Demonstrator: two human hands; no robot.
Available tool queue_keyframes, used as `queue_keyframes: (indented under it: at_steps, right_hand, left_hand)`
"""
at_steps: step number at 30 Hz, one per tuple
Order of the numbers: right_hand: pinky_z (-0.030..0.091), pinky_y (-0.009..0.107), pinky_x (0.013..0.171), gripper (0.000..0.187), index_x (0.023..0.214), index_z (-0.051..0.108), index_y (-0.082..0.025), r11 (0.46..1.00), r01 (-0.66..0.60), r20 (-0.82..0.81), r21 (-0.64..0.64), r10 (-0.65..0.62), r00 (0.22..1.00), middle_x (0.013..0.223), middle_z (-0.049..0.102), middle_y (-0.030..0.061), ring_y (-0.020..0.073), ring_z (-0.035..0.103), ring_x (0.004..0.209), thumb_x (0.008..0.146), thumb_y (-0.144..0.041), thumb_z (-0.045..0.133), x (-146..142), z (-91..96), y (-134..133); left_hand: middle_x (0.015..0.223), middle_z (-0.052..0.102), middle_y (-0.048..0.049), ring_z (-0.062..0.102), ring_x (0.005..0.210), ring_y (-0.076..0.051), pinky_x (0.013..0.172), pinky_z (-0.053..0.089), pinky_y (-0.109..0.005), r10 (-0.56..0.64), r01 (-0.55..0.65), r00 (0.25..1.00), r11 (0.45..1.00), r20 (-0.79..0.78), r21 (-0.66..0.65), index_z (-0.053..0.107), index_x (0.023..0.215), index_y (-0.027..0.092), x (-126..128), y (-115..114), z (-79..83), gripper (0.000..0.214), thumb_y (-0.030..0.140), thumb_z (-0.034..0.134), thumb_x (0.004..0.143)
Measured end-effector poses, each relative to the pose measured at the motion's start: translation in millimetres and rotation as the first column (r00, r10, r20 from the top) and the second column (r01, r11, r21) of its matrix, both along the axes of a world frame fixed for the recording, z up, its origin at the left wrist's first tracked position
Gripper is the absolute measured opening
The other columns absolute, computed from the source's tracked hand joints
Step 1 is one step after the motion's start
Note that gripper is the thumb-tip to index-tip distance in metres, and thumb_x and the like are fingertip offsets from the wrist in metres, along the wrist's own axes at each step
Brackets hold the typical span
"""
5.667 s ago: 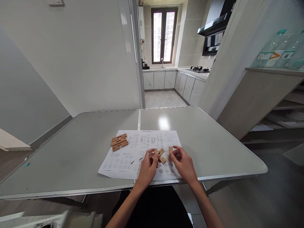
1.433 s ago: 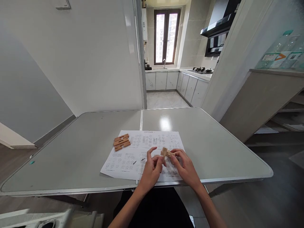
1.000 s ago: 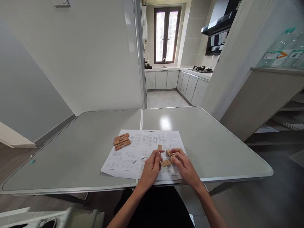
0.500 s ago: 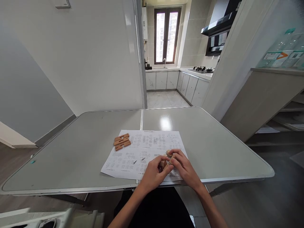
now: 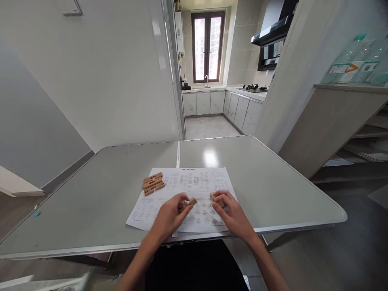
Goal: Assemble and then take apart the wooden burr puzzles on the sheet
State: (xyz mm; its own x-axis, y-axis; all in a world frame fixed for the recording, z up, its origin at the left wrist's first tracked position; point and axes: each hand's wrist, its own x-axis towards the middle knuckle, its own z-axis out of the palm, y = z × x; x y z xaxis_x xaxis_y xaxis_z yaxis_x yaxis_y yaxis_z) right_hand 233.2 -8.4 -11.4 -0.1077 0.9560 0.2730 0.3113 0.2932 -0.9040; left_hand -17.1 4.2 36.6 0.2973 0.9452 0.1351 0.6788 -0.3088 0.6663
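A printed sheet of paper [image 5: 169,214] with rows of small diagrams lies near the table's front edge. My left hand [image 5: 169,214] is closed around a small wooden puzzle piece [image 5: 193,201], one end of which sticks out past the fingertips. To the right, my right hand [image 5: 232,212] has its fingers curled around another wooden puzzle piece [image 5: 218,201], partly hidden by them. The two hands are apart. Several flat, notched wooden pieces [image 5: 153,184] lie side by side on the sheet's upper left corner.
The grey table [image 5: 91,202] has a metal rim and a seam down its middle. A small teal bit [image 5: 37,214] lies at its left edge. Plastic bottles [image 5: 348,64] stand on a ledge at right. Beyond the table a doorway opens onto a kitchen.
My left hand has moved left, away from the right hand, carrying a wooden piece. My right hand stays near the sheet's right side. The camera view has shifted slightly.
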Motion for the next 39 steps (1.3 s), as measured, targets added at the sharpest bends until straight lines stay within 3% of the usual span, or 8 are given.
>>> queue_keyframes:
  at_steps: [7, 12, 17, 23, 28, 32, 36, 39]
  right_hand:
    - [0.052, 0.039, 0.095, 0.028, 0.092, 0.065, -0.024, 1.000, 0.017, -0.006, -0.007, -0.017, 1.000, 0.122, 0.061, 0.0084, 0.0257, 0.061, 0.116, 0.099, -0.050, 0.056, -0.3, 2.1, -0.9]
    - [0.051, 0.039, 0.097, 0.026, 0.092, 0.065, -0.024, 1.000, 0.018, -0.002, 0.011, -0.018, 1.000, 0.122, 0.061, 0.0085, 0.0251, 0.061, 0.117, 0.099, -0.048, 0.057, -0.9, -1.1, 1.1]
    - [0.051, 0.038, 0.097, 0.023, 0.092, 0.064, -0.024, 1.000, 0.024, -0.005, 0.010, -0.024, 1.000, 0.122, 0.061, 0.0072, 0.0242, 0.061, 0.117, 0.099, -0.046, 0.058, -0.8, -1.2, 1.4]
    - [0.053, 0.037, 0.093, 0.023, 0.093, 0.064, -0.024, 1.000, 0.015, -0.013, 0.009, -0.014, 1.000, 0.121, 0.062, 0.0068, 0.0233, 0.063, 0.112, 0.099, -0.045, 0.058, -1.3, 2.4, 0.3]
    - [0.054, 0.037, 0.092, 0.025, 0.092, 0.064, -0.025, 1.000, 0.018, 0.001, -0.001, -0.018, 1.000, 0.121, 0.063, 0.0066, 0.0235, 0.063, 0.112, 0.099, -0.047, 0.056, -1.1, 3.4, -1.2]
    - [0.054, 0.038, 0.094, 0.024, 0.093, 0.063, -0.025, 0.999, 0.028, 0.021, 0.024, -0.029, 0.999, 0.120, 0.063, 0.0068, 0.0240, 0.063, 0.113, 0.100, -0.047, 0.055, -0.9, -0.6, 0.4]
    - [0.052, 0.043, 0.097, 0.020, 0.106, 0.063, -0.026, 0.981, 0.155, 0.122, 0.114, -0.169, 0.978, 0.121, 0.063, 0.0084, 0.0278, 0.059, 0.118, 0.098, -0.044, 0.057, -1.7, -10.8, 3.9]
    - [0.051, 0.049, 0.097, 0.024, 0.117, 0.061, -0.027, 0.951, 0.262, 0.214, 0.163, -0.293, 0.932, 0.119, 0.064, 0.0096, 0.0308, 0.058, 0.114, 0.096, -0.039, 0.059, -2.8, -18.6, 6.1]
  left_hand:
    - [0.078, 0.065, 0.0005, 0.056, 0.069, -0.020, 0.064, 0.042, -0.027, -0.006, 0.003, 0.978, 1.000, -0.209, -0.014, 0.066, 0.103, 0.023, -65.3, 24.7, 18.5, 0.034, 0.055, 0.058, 0.093]
    - [0.079, 0.065, 0.0005, 0.057, 0.068, -0.020, 0.064, 0.042, -0.028, -0.044, 0.035, 0.961, 0.999, -0.273, -0.038, 0.064, 0.101, 0.024, -85.6, 34.7, 24.0, 0.033, 0.055, 0.055, 0.094]
    - [0.084, 0.068, -0.0014, 0.062, 0.072, -0.023, 0.067, 0.047, -0.030, -0.032, 0.036, 0.938, 0.999, -0.345, 0.006, 0.065, 0.102, 0.025, -100.3, 37.5, 19.5, 0.032, 0.054, 0.054, 0.093]
    - [0.114, 0.071, -0.0075, 0.070, 0.088, -0.028, 0.071, 0.055, -0.036, 0.071, -0.001, 0.907, 0.986, -0.414, 0.166, 0.068, 0.108, 0.028, -115.2, 32.3, 12.6, 0.037, 0.058, 0.049, 0.095]
    - [0.117, 0.070, -0.0122, 0.068, 0.106, -0.034, 0.089, 0.056, -0.046, 0.138, 0.015, 0.890, 0.944, -0.434, 0.329, 0.071, 0.105, 0.025, -124.7, 28.7, 6.1, 0.039, 0.056, 0.050, 0.096]
    - [0.123, 0.065, -0.0160, 0.061, 0.115, -0.038, 0.097, 0.052, -0.056, 0.261, -0.043, 0.868, 0.887, -0.423, 0.459, 0.069, 0.106, 0.021, -124.1, 20.3, -1.9, 0.040, 0.055, 0.048, 0.097]
    - [0.132, 0.060, -0.0163, 0.057, 0.121, -0.037, 0.102, 0.050, -0.057, 0.329, -0.084, 0.871, 0.832, -0.365, 0.549, 0.061, 0.121, 0.020, -115.4, 10.9, -7.6, 0.037, 0.047, 0.049, 0.099]
    - [0.139, 0.055, -0.0155, 0.054, 0.126, -0.036, 0.106, 0.048, -0.057, 0.301, -0.077, 0.898, 0.826, -0.321, 0.559, 0.056, 0.129, 0.022, -104.4, 6.2, -8.9, 0.036, 0.042, 0.050, 0.100]
